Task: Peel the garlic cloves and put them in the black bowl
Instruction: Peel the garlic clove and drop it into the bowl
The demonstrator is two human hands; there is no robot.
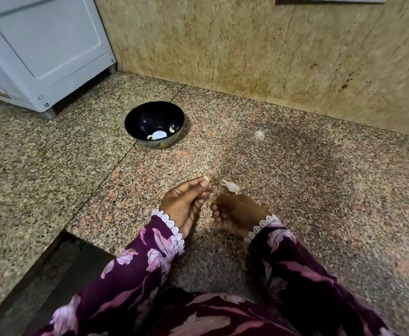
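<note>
The black bowl stands on the granite counter, beyond my hands and to the left. Two peeled cloves lie at its bottom. Closer to me, an unpeeled garlic clove lies on the counter, just beyond my right hand. My left hand and my right hand meet fingertip to fingertip low over the counter. Both are curled around a small pale garlic clove, which the fingers mostly hide.
A white appliance stands at the back left of the speckled granite counter. A stone-tiled wall runs behind it. The counter's edge drops to a dark gap at the lower left. A pale scrap lies right of the bowl.
</note>
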